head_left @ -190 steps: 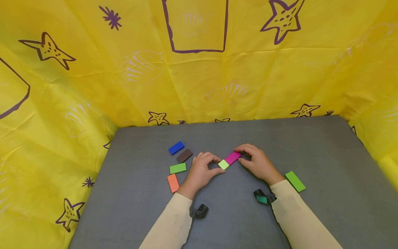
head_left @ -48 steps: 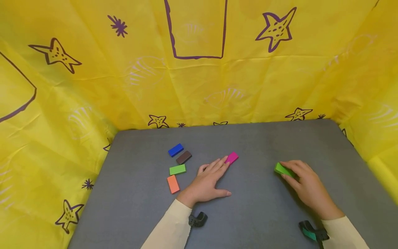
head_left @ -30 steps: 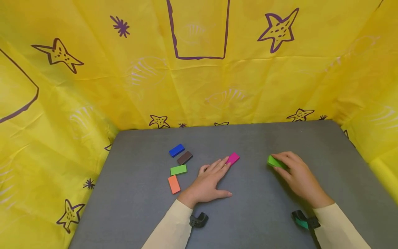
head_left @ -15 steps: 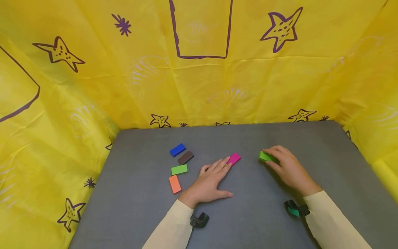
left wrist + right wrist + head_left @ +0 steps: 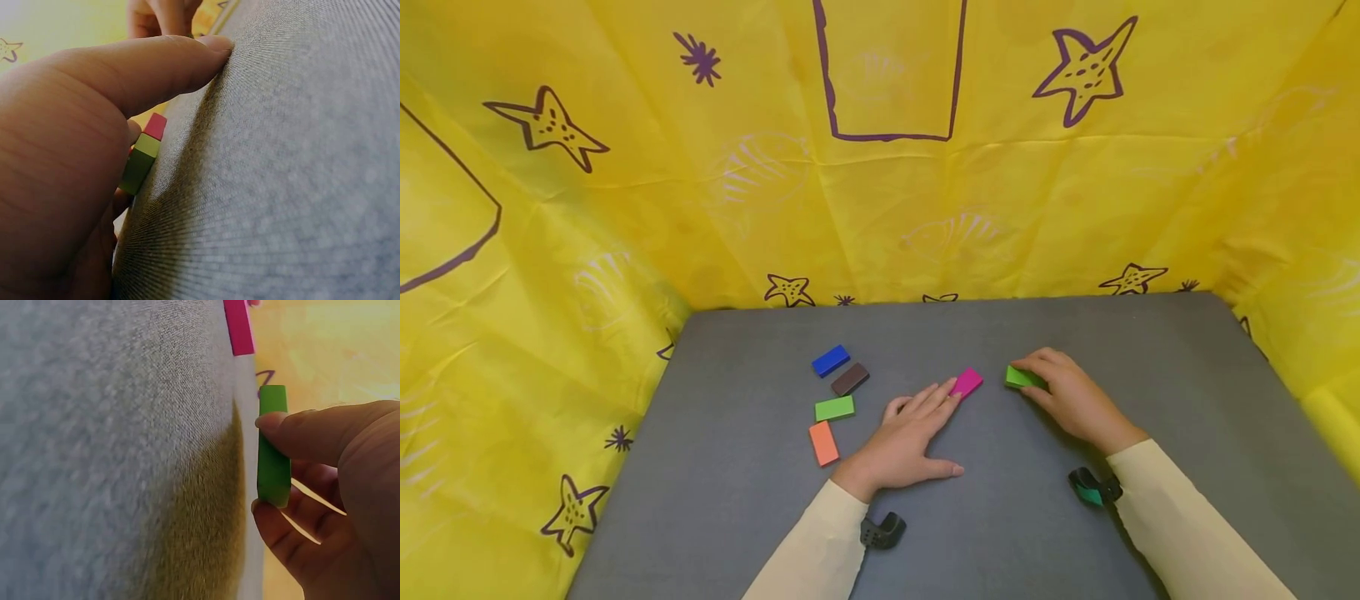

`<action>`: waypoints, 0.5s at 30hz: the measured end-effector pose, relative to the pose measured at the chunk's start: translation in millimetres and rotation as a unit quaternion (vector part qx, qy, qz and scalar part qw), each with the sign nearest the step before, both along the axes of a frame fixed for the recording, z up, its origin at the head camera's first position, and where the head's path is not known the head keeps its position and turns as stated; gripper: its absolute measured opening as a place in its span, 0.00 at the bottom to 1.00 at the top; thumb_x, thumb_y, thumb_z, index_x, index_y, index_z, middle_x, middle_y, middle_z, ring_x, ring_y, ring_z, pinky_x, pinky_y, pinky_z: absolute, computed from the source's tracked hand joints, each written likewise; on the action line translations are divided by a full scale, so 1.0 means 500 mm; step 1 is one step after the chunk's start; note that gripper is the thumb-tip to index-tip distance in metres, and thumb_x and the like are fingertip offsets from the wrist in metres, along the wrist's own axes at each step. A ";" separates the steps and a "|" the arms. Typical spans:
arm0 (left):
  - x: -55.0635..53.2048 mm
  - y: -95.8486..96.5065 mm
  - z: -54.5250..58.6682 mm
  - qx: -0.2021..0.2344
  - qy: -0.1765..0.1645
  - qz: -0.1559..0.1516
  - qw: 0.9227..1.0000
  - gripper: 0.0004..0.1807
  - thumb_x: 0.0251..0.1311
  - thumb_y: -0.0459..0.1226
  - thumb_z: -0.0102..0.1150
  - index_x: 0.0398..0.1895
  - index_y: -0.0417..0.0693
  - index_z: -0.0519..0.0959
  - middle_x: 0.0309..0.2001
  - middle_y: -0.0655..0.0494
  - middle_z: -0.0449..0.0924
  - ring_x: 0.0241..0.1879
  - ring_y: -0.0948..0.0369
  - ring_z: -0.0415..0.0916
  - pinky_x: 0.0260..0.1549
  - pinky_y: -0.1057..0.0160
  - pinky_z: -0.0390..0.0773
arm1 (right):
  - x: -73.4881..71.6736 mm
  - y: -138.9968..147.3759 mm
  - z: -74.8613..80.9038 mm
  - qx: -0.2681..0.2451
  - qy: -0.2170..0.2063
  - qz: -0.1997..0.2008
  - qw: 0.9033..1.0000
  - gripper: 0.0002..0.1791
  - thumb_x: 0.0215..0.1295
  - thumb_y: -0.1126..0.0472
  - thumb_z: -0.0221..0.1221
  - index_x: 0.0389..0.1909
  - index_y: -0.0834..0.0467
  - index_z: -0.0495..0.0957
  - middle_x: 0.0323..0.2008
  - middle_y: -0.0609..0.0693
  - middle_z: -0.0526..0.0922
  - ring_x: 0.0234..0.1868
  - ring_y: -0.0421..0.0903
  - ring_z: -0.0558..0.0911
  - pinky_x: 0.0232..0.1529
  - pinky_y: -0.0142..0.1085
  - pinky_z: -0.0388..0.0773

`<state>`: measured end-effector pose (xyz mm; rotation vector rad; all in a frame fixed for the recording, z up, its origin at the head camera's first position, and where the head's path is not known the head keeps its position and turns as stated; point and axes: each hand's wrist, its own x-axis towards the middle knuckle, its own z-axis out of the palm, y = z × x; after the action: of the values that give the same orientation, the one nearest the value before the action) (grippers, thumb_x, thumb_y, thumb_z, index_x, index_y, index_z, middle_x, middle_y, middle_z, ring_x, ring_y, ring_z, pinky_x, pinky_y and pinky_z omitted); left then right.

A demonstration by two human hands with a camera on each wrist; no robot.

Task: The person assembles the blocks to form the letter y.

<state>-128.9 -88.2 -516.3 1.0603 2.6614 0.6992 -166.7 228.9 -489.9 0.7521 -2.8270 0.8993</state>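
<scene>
In the head view my left hand [image 5: 904, 442] lies with fingers extended over the near end of a magenta block [image 5: 968, 382], thumb spread out to the side. Its fingers hide the yellow-green block, which the left wrist view shows: the yellow-green block [image 5: 142, 159] stands end to end with the magenta one. To the right, my right hand [image 5: 1063, 400] pinches a bright green block [image 5: 1018, 377] between thumb and fingers. A small gap separates this green block from the magenta block's far end. In the right wrist view the green block hangs close over the table surface.
Left of my left hand, a loose column of blocks lies on the grey table [image 5: 737, 500]: blue [image 5: 831, 361], dark brown [image 5: 850, 379], light green [image 5: 835, 408] and orange [image 5: 823, 443]. A yellow patterned cloth [image 5: 880, 225] rises behind the table and at both sides.
My right hand has left the magenta block, picked up the green block at the right and brought it leftward. My left hand has gone from pinching the yellow-green block to lying over it.
</scene>
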 end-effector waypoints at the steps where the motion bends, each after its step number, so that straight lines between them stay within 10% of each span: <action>1: 0.000 0.000 -0.001 0.000 -0.001 0.000 1.000 0.57 0.69 0.62 0.69 0.91 0.54 0.48 0.89 0.64 0.35 0.86 0.58 0.36 0.76 0.42 0.48 | -0.004 -0.003 -0.003 0.003 -0.003 0.002 1.000 0.19 0.71 0.71 0.71 0.61 0.67 0.85 0.53 0.59 0.83 0.56 0.61 0.80 0.61 0.60 0.75; 15: -0.001 0.003 -0.004 -0.008 0.005 0.001 1.000 0.58 0.69 0.63 0.69 0.91 0.55 0.48 0.89 0.66 0.34 0.86 0.58 0.36 0.75 0.43 0.49 | -0.037 -0.029 -0.024 0.022 0.017 0.031 0.999 0.18 0.72 0.76 0.65 0.61 0.64 0.85 0.54 0.59 0.81 0.57 0.64 0.75 0.61 0.61 0.73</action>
<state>-129.2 -86.5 -518.5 1.0591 2.6725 0.6733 -185.2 214.4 -501.8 0.8578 -2.8157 0.8276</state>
